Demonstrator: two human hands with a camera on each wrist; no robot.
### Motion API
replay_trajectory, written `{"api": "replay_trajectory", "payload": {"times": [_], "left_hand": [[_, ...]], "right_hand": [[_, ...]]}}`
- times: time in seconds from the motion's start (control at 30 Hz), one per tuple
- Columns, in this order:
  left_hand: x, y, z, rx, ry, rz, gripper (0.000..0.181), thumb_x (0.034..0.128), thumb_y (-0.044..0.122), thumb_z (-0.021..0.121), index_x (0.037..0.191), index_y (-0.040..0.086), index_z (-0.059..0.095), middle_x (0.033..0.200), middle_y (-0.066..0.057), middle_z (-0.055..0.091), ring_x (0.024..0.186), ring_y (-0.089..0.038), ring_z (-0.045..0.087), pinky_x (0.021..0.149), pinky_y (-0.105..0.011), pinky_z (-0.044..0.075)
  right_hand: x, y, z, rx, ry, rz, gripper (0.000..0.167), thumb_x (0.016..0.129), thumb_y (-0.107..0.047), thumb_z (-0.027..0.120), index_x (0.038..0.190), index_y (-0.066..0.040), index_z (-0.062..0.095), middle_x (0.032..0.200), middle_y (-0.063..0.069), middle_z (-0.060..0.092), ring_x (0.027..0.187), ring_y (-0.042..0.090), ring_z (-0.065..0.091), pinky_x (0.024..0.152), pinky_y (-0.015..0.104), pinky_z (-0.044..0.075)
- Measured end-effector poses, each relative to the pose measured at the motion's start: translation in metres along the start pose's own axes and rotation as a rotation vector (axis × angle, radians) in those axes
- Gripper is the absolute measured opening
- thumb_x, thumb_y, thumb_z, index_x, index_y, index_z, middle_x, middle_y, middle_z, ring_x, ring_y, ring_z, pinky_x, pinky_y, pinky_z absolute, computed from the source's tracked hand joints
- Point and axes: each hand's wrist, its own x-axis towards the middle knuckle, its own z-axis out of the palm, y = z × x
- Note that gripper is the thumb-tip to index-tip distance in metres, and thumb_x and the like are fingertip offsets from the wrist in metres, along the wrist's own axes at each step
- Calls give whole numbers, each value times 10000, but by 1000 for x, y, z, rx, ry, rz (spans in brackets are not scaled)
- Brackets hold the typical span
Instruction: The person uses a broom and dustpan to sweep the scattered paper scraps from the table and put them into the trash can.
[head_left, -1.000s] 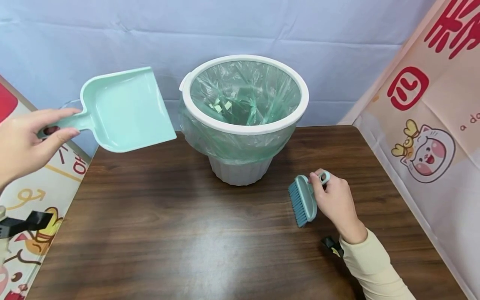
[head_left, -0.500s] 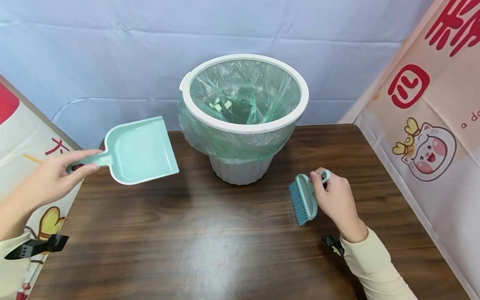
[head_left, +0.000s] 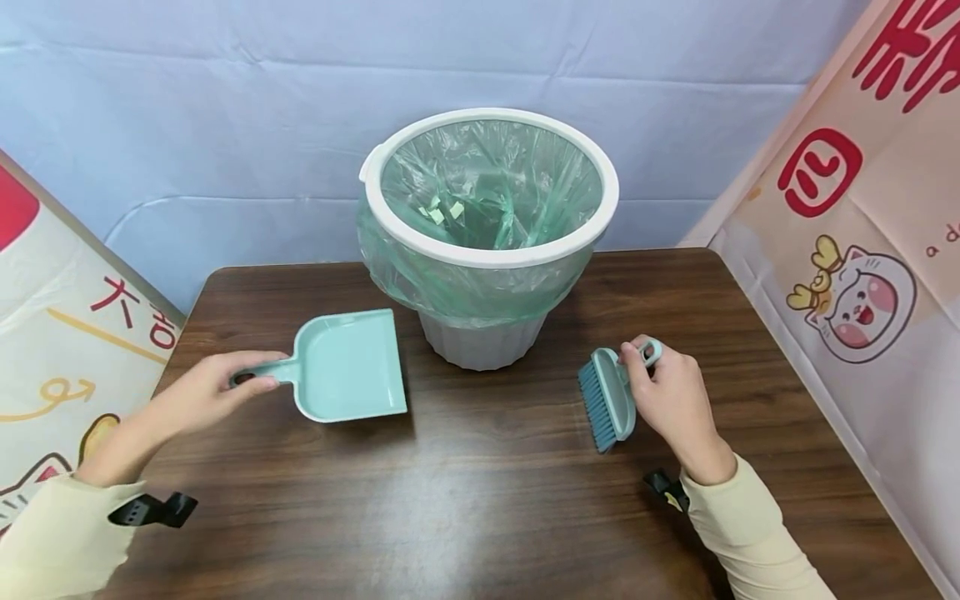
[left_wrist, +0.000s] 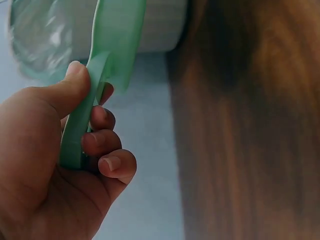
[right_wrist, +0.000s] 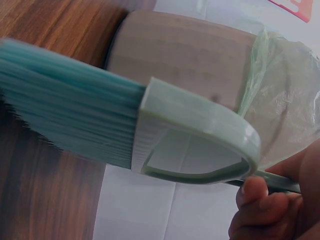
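Note:
A pale green dustpan (head_left: pixel 348 367) is gripped by its handle in my left hand (head_left: pixel 213 392), its flat lip facing right. In the left wrist view, the thumb lies along one side of the handle (left_wrist: pixel 80 120) and the fingers curl round the other. My right hand (head_left: pixel 671 396) holds a small hand brush (head_left: pixel 613 396) by its handle, blue bristles (head_left: pixel 596 408) pointing left and down near the table. The right wrist view shows the brush head (right_wrist: pixel 200 125) close up, with the fingers round the thin handle. No debris is visible on the pan.
A white trash bin (head_left: pixel 483 337) lined with a green plastic bag (head_left: pixel 480 292) stands at the back of the wooden table (head_left: pixel 375 517). Small pale scraps (head_left: pixel 442 211) lie inside the bag. A blue cloth (head_left: pixel 300 108) hangs behind, with printed cloths (head_left: pixel 862 292) at both sides.
My left hand has brought the dustpan down and to the right, from beside the bin's upper part to low over the table. The right hand and brush stay practically still.

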Motion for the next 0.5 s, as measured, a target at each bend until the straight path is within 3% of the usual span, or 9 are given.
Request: {"api": "replay_trajectory", "payload": {"times": [0.23, 0.5], "left_hand": [[3, -3, 30, -75, -100, -4, 300, 963, 26, 684, 1258, -31, 676, 1074, -63, 714, 739, -16, 522, 623, -236, 460], [1, -3, 41, -100, -139, -41, 294, 977, 58, 676, 1258, -28, 678, 1120, -83, 715, 827, -44, 553, 665, -239, 468]], "right_hand": [[0, 1, 1, -1, 3, -1, 258, 1047, -182, 570, 850, -70, 693, 592, 1, 539, 509, 135, 434, 481, 277, 358], [1, 1, 1, 0, 8, -1, 254, 1042, -176, 576, 844, -72, 696, 601, 1, 550, 521, 136, 438, 488, 264, 358]]}}
